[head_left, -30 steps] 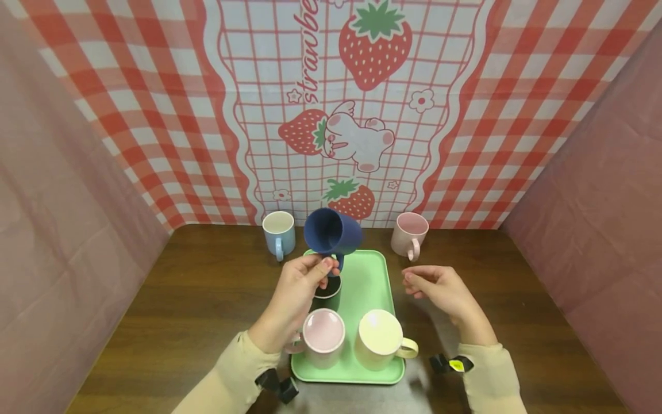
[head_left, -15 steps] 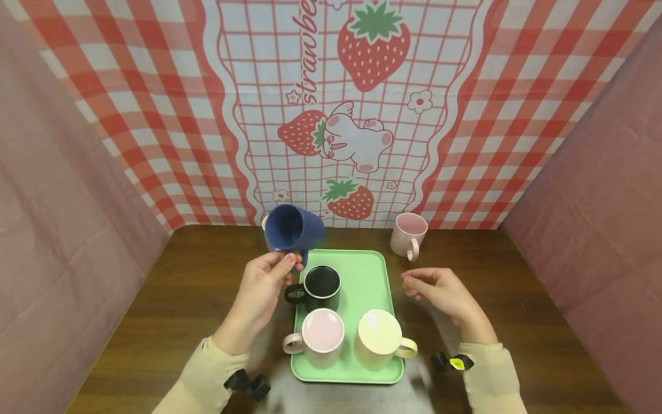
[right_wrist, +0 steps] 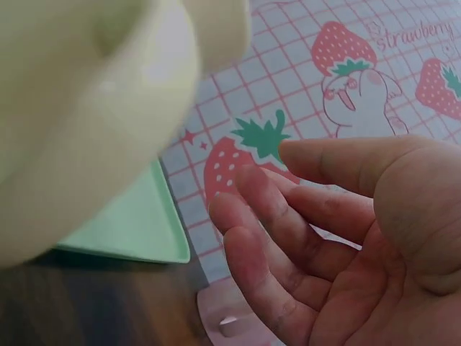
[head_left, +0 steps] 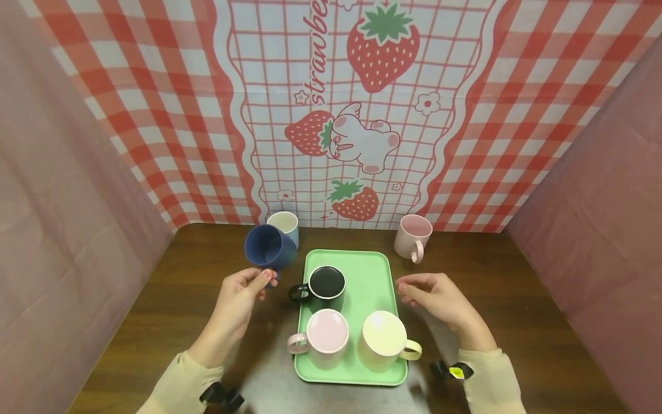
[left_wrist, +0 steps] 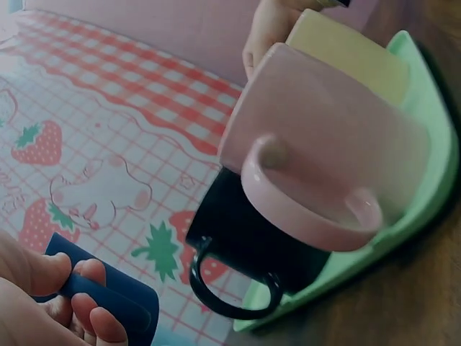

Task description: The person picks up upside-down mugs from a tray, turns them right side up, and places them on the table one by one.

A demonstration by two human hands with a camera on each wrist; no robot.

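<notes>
My left hand (head_left: 235, 302) pinches the handle of a dark blue mug (head_left: 270, 247), held tilted with its mouth toward me, left of the tray. In the left wrist view the thumb and fingers wrap that handle, and the blue mug (left_wrist: 108, 288) is partly cut off by the frame. My right hand (head_left: 437, 296) holds nothing; its fingers are loosely curled beside the tray's right edge. On the green tray (head_left: 364, 267) stand a black mug (head_left: 327, 287), a pink mug (head_left: 327, 339) and a pale yellow mug (head_left: 383, 342), all upright.
Behind the blue mug, a light blue mug (head_left: 285, 224) stands at the table's back, partly hidden. Another pink mug (head_left: 412, 237) stands at the back right. A checked strawberry cloth (head_left: 362, 132) hangs behind the wooden table (head_left: 170, 299), with pink cloth at both sides.
The left hand has carried the blue mug leftward from over the tray and then lower, uncovering the black mug. The right hand stays nearly in place.
</notes>
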